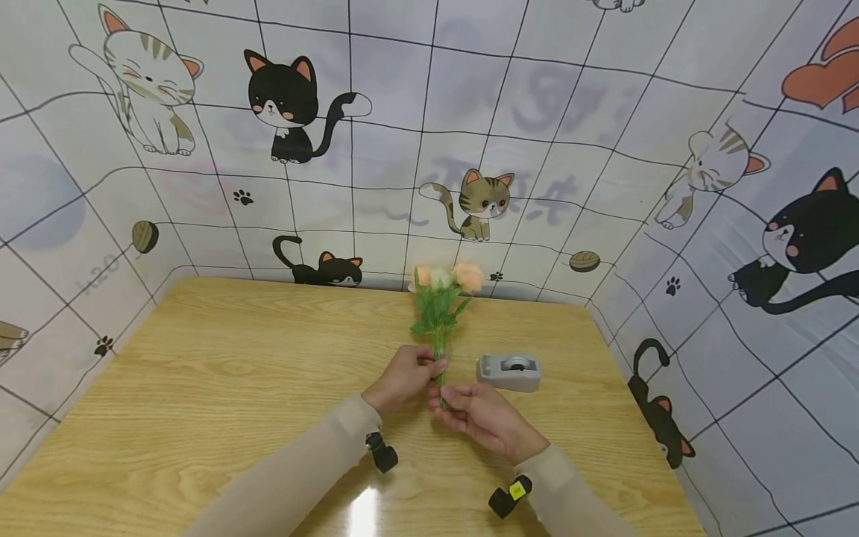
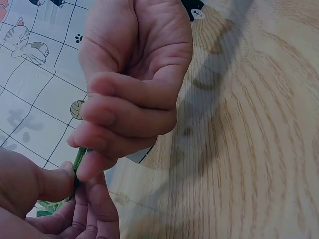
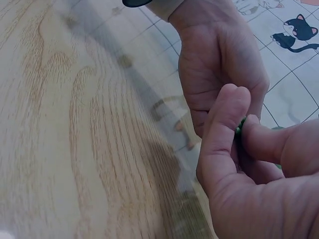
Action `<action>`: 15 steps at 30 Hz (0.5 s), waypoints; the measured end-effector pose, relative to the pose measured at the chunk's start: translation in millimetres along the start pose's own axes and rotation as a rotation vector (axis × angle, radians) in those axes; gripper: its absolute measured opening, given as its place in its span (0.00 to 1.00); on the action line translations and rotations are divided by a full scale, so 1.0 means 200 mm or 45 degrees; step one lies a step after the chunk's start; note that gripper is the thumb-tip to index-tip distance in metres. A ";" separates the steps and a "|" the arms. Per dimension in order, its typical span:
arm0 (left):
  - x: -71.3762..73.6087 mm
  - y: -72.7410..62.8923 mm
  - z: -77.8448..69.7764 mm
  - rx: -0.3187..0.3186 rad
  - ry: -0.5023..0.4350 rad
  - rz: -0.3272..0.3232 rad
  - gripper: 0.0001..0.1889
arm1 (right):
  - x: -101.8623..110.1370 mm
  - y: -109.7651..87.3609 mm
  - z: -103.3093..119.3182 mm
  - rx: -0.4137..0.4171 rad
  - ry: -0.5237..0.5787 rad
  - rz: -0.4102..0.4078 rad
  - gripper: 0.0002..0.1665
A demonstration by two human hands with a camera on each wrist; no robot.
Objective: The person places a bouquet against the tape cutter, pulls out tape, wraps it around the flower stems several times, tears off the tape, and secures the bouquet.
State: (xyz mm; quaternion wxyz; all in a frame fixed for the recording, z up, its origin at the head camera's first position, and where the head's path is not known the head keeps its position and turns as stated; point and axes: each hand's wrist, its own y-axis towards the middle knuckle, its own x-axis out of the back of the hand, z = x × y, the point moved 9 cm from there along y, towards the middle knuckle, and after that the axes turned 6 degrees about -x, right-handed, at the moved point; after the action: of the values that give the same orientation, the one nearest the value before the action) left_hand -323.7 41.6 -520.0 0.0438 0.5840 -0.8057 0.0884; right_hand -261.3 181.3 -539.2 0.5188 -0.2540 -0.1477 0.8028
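Both hands, left hand (image 1: 403,377) and right hand (image 1: 479,414), pinch the upright flower bunch (image 1: 439,298) by its stems.

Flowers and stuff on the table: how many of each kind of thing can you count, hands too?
Hands: 2, the left hand and the right hand, both pinching the stems
Flower bunch: 1
Tape dispenser: 1
Total: 4
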 end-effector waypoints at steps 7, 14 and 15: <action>-0.01 -0.02 -0.01 0.021 -0.045 0.075 0.14 | 0.02 0.00 0.00 0.025 -0.065 -0.066 0.25; 0.01 -0.03 -0.02 0.007 -0.010 0.059 0.17 | 0.01 -0.04 0.05 0.138 -0.221 -0.186 0.22; 0.02 -0.03 -0.03 0.004 -0.017 0.044 0.18 | 0.01 -0.04 0.05 0.158 -0.257 -0.208 0.21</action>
State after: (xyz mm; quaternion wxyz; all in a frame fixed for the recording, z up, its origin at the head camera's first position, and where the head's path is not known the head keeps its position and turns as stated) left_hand -319.8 37.8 -513.9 0.0358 0.5708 -0.8158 0.0865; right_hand -261.6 186.9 -526.4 0.5795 -0.1266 -0.1695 0.7870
